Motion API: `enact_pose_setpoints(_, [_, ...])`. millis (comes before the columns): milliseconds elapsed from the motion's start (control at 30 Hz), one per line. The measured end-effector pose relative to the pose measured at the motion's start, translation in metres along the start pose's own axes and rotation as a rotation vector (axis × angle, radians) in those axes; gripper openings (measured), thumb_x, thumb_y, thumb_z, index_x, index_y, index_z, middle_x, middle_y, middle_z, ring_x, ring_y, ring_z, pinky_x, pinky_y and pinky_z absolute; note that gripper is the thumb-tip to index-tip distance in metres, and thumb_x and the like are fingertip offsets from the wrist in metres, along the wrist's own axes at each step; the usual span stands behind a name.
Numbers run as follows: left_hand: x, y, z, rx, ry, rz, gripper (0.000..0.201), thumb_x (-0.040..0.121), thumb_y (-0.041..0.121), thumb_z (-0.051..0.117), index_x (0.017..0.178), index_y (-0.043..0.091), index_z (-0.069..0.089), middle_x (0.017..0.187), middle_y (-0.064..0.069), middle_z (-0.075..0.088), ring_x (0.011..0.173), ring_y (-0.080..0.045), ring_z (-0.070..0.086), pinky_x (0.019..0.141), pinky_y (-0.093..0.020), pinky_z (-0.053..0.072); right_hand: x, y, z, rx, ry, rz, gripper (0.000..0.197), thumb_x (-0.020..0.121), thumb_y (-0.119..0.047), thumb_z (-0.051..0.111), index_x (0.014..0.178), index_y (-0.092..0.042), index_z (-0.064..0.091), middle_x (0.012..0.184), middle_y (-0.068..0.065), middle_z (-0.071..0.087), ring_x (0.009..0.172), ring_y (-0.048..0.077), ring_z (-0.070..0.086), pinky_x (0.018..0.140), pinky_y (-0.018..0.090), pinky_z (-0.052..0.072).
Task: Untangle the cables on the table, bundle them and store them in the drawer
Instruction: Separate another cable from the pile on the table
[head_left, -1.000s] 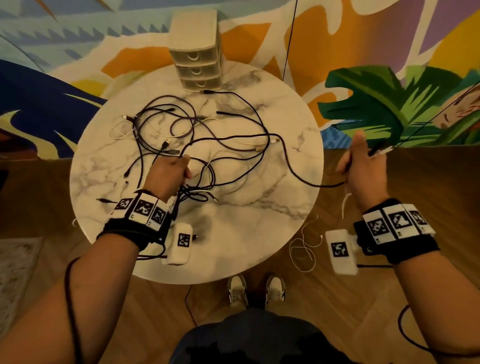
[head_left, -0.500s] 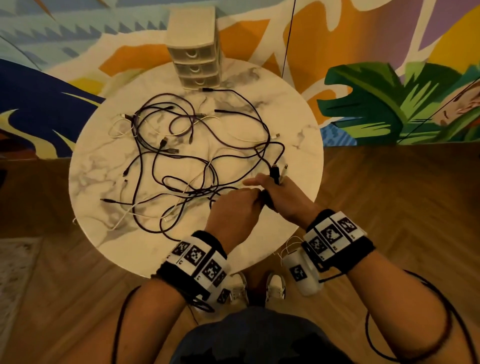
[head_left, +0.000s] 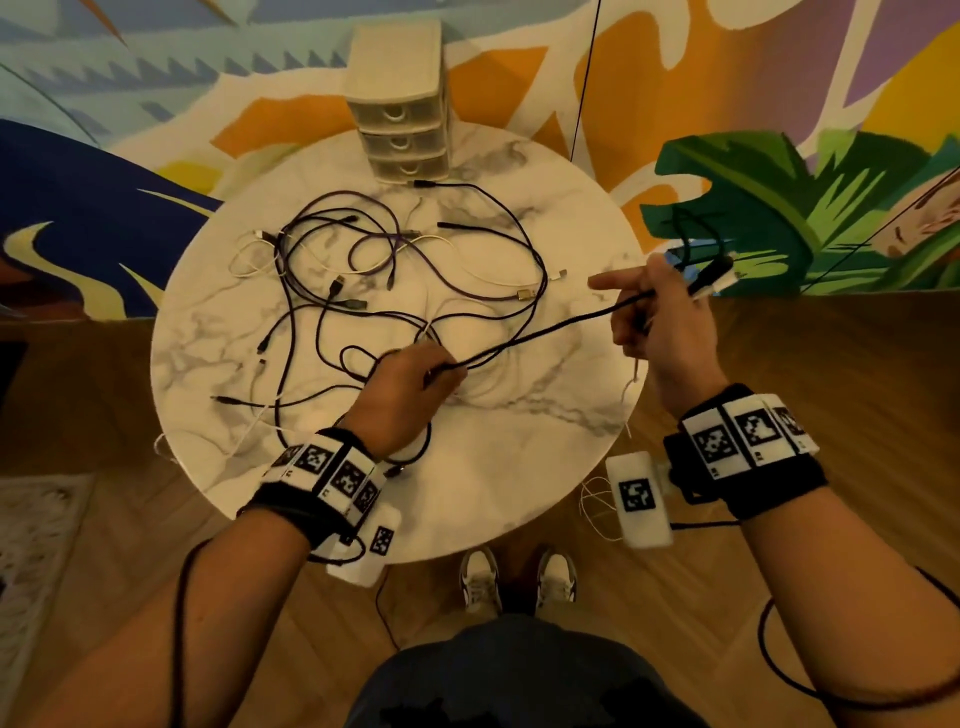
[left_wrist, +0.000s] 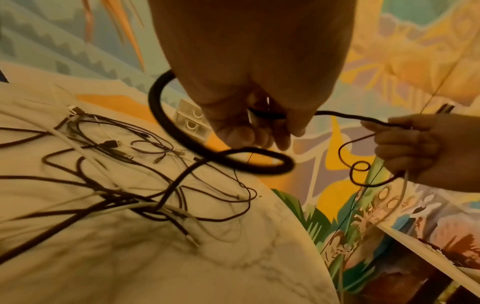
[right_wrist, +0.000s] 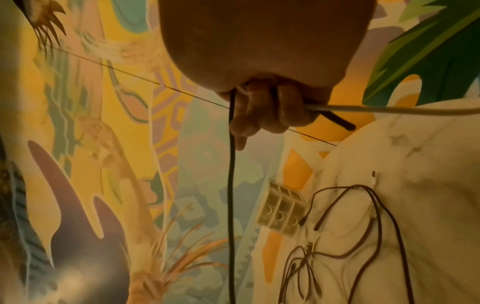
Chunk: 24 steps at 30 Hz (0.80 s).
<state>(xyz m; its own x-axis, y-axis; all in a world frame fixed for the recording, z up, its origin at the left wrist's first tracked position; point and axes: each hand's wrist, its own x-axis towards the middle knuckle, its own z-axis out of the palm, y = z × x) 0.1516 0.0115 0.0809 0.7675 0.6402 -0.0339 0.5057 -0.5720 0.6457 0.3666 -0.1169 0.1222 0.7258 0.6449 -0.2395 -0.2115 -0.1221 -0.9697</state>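
A tangle of black, purple and white cables (head_left: 363, 291) lies on the round marble table (head_left: 519, 467). My left hand (head_left: 410, 395) hovers over the table's middle and grips a black cable (head_left: 540, 332), seen pinched between its fingers (left_wrist: 259, 131) in the left wrist view. That cable runs taut up to my right hand (head_left: 660, 312), which holds it past the table's right edge together with a white cable (right_wrist: 389, 109); the index finger points left. A cream three-drawer unit (head_left: 400, 119) stands at the far edge, drawers closed.
A painted mural wall rises behind the table. Wooden floor surrounds it, with a rug (head_left: 31, 530) at the left. A thin white cable (head_left: 597, 504) hangs over the table's near right edge. My shoes (head_left: 519, 577) stand at the near edge.
Half a second ago both hands met at the table's right front. The right hand has swung out and up to the right, pulling the black cable taut; the left hand slid toward the middle.
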Motion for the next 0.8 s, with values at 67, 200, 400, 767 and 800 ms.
enact_pose_setpoints(67, [-0.005, 0.0, 0.002, -0.077, -0.002, -0.043, 0.015, 0.093, 0.02, 0.056, 0.081, 0.012, 0.062, 0.074, 0.003, 0.054, 0.065, 0.002, 0.049, 0.06, -0.008, 0.034, 0.001, -0.002, -0.003, 0.037, 0.052, -0.011, 0.057, 0.102, -0.038, 0.027, 0.085, -0.011, 0.074, 0.047, 0.001, 0.048, 0.043, 0.011, 0.037, 0.048, 0.024, 0.025])
enact_pose_setpoints(200, [0.004, 0.025, 0.002, -0.285, 0.066, -0.257, 0.028, 0.097, 0.023, 0.048, 0.073, 0.015, 0.061, 0.061, 0.007, 0.053, 0.045, 0.001, 0.045, 0.048, -0.018, 0.033, -0.008, 0.002, 0.006, 0.123, 0.074, 0.039, 0.061, 0.102, -0.045, 0.023, 0.093, -0.011, 0.073, 0.046, 0.0, 0.042, 0.04, 0.009, 0.033, 0.046, 0.024, 0.022])
enact_pose_setpoints(400, [0.007, 0.067, 0.005, 0.468, -0.009, -0.049, 0.036, 0.1, 0.036, 0.034, 0.092, 0.013, 0.061, 0.085, -0.008, 0.063, 0.074, -0.026, 0.057, 0.062, -0.036, 0.043, -0.042, 0.01, 0.047, -0.147, -0.288, 0.032, 0.053, 0.102, -0.041, 0.026, 0.109, -0.006, 0.065, 0.047, -0.002, 0.039, 0.039, 0.004, 0.033, 0.043, 0.017, 0.029])
enact_pose_setpoints(767, [-0.006, -0.009, -0.029, -0.129, 0.053, -0.396, 0.028, 0.09, 0.026, 0.058, 0.073, 0.005, 0.067, 0.062, -0.009, 0.059, 0.058, -0.019, 0.052, 0.053, -0.026, 0.038, -0.018, -0.007, 0.027, -0.103, -0.166, -0.117, 0.042, 0.102, -0.019, 0.029, 0.091, -0.007, 0.068, 0.054, 0.01, 0.049, 0.04, 0.005, 0.033, 0.043, 0.014, 0.027])
enact_pose_setpoints(800, [-0.005, -0.014, -0.034, -0.173, 0.17, -0.389, 0.029, 0.089, 0.027, 0.061, 0.071, 0.004, 0.066, 0.059, -0.01, 0.057, 0.053, -0.018, 0.048, 0.054, -0.027, 0.037, -0.017, -0.006, 0.027, -0.105, -0.165, -0.12, 0.041, 0.101, -0.018, 0.029, 0.09, -0.007, 0.068, 0.055, 0.011, 0.05, 0.04, 0.005, 0.033, 0.043, 0.014, 0.027])
